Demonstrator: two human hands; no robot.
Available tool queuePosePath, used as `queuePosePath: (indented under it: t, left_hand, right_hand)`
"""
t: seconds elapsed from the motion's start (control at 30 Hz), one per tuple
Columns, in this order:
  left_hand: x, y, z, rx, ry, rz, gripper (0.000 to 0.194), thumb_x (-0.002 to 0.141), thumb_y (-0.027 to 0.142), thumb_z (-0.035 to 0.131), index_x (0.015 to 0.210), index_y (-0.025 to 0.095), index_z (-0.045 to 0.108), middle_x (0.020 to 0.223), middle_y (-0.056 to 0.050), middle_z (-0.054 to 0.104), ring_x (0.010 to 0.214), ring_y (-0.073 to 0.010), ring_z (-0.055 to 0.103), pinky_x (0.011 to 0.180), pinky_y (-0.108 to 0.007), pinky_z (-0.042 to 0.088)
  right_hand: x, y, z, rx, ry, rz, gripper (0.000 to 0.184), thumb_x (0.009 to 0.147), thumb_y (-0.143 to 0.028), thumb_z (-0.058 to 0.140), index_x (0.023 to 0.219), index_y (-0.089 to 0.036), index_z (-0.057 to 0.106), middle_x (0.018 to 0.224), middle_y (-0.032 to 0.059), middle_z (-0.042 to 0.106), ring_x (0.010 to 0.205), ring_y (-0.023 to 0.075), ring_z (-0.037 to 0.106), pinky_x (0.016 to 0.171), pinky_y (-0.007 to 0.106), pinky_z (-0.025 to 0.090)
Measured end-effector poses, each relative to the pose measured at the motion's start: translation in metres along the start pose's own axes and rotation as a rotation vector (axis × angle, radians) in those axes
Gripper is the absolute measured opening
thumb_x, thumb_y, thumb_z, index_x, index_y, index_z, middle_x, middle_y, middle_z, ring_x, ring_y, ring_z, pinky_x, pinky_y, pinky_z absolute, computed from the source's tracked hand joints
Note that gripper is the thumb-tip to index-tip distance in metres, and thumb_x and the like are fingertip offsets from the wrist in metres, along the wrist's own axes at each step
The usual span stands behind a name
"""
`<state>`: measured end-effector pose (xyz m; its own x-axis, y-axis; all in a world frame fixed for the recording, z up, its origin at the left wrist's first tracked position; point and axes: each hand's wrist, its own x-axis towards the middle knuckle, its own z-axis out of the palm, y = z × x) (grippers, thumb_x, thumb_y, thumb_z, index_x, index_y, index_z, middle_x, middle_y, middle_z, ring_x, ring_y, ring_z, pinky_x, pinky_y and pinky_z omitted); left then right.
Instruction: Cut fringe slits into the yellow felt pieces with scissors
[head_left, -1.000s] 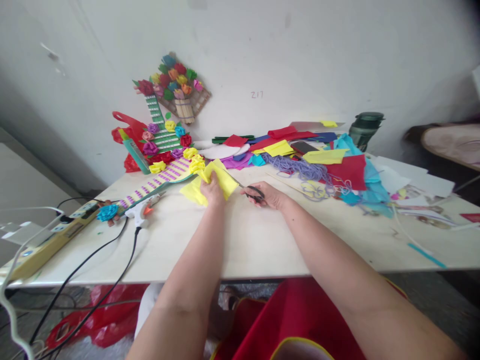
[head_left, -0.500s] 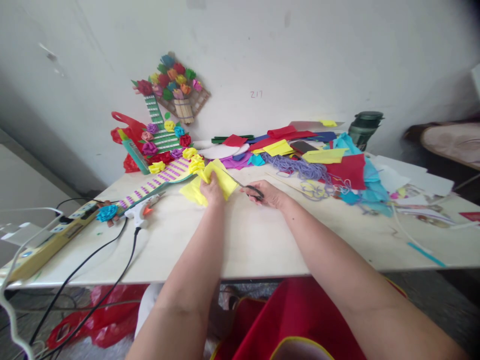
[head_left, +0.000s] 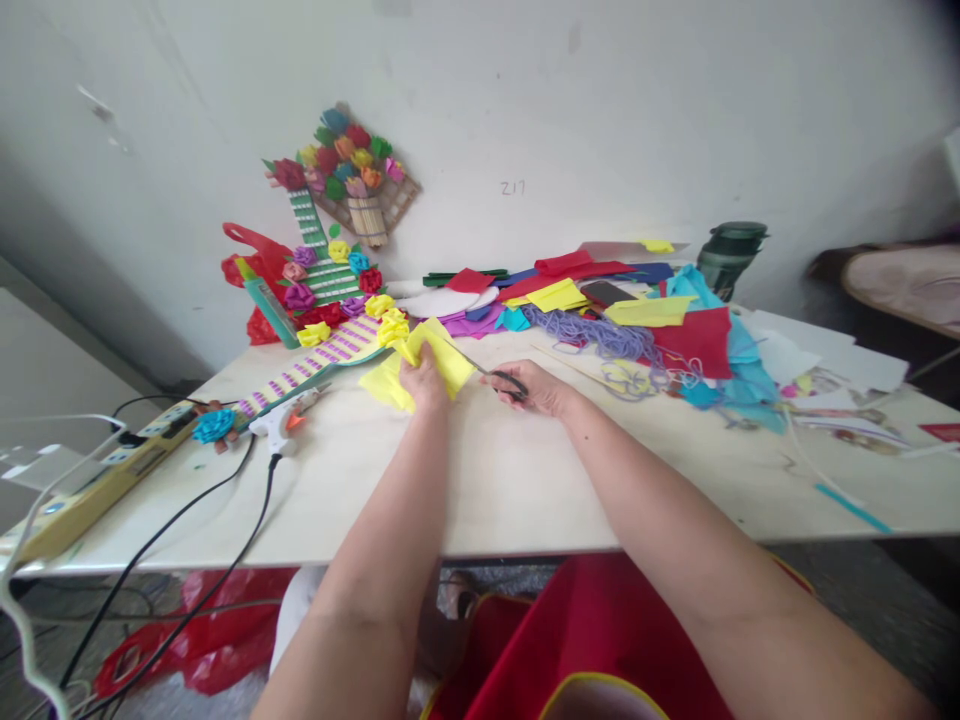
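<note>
Yellow crepe paper (head_left: 386, 383) is gripped in my left hand (head_left: 425, 383), its sheets spreading out on both sides of the fingers. A pair of scissors (head_left: 510, 384) with dark handles is in my right hand (head_left: 531, 388). Their blades point left and reach the right edge of the yellow paper; whether they are cutting into it I cannot tell. Just behind the paper lie yellow paper flowers (head_left: 391, 326), on the end of a purple-and-yellow striped strip (head_left: 322, 365).
A hot glue gun (head_left: 276, 425) with its black cord lies left of my arms, near a power strip (head_left: 112, 480). Coloured paper sheets, purple yarn (head_left: 592, 335) and a dark green bottle (head_left: 729, 260) occupy the back right. A glue bottle (head_left: 270, 308) leans by a red bag.
</note>
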<state>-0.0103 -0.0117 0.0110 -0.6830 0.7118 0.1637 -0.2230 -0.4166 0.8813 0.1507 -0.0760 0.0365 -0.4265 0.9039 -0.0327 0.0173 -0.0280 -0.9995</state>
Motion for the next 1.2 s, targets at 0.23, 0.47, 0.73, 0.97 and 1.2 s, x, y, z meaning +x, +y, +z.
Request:
queuePosePath:
  t: [0.23, 0.47, 0.73, 0.97, 1.2]
  left_hand:
    - [-0.001, 0.002, -0.001, 0.004, -0.002, 0.016, 0.030, 0.064, 0.035, 0.067, 0.082, 0.012, 0.058, 0.081, -0.006, 0.062, 0.070, -0.0142, 0.059, 0.063, -0.025, 0.048]
    - [-0.002, 0.004, -0.001, 0.005, -0.013, 0.004, 0.035, 0.064, 0.037, 0.066, 0.086, 0.012, 0.058, 0.084, -0.008, 0.062, 0.073, -0.0152, 0.060, 0.067, -0.028, 0.048]
    - [-0.002, 0.004, 0.000, -0.011, -0.002, -0.001, 0.028, 0.064, 0.033, 0.066, 0.083, 0.014, 0.058, 0.082, -0.006, 0.062, 0.069, -0.0132, 0.058, 0.062, -0.023, 0.047]
    - [-0.001, 0.004, -0.001, 0.013, 0.014, 0.004, 0.028, 0.064, 0.033, 0.067, 0.083, 0.014, 0.058, 0.079, -0.005, 0.062, 0.070, -0.0138, 0.058, 0.060, -0.023, 0.046]
    - [-0.001, 0.005, -0.001, 0.041, 0.028, 0.001, 0.027, 0.065, 0.032, 0.066, 0.084, 0.014, 0.058, 0.081, -0.006, 0.062, 0.070, -0.0138, 0.058, 0.061, -0.023, 0.046]
  right_hand:
    - [0.003, 0.003, -0.002, 0.049, -0.003, -0.020, 0.014, 0.073, -0.024, 0.058, 0.077, -0.011, 0.055, 0.042, -0.0063, 0.046, 0.031, 0.0030, 0.033, 0.028, 0.015, 0.025]
    - [0.004, 0.004, -0.002, 0.048, -0.006, -0.026, 0.014, 0.073, -0.024, 0.058, 0.079, -0.011, 0.056, 0.043, -0.0064, 0.046, 0.031, 0.0033, 0.034, 0.028, 0.014, 0.026]
    - [0.006, 0.007, -0.004, 0.035, -0.007, -0.066, 0.021, 0.070, -0.027, 0.062, 0.083, -0.011, 0.057, 0.045, -0.0071, 0.046, 0.032, 0.0029, 0.034, 0.027, 0.014, 0.026]
    - [0.008, 0.008, -0.005, 0.036, 0.011, -0.061, 0.027, 0.068, -0.026, 0.064, 0.089, -0.011, 0.057, 0.043, -0.0074, 0.046, 0.033, 0.0037, 0.037, 0.028, 0.013, 0.026]
    - [0.008, 0.008, -0.004, 0.012, 0.028, -0.057, 0.031, 0.067, -0.024, 0.066, 0.093, -0.012, 0.055, 0.045, -0.0077, 0.047, 0.033, 0.0040, 0.037, 0.028, 0.014, 0.028]
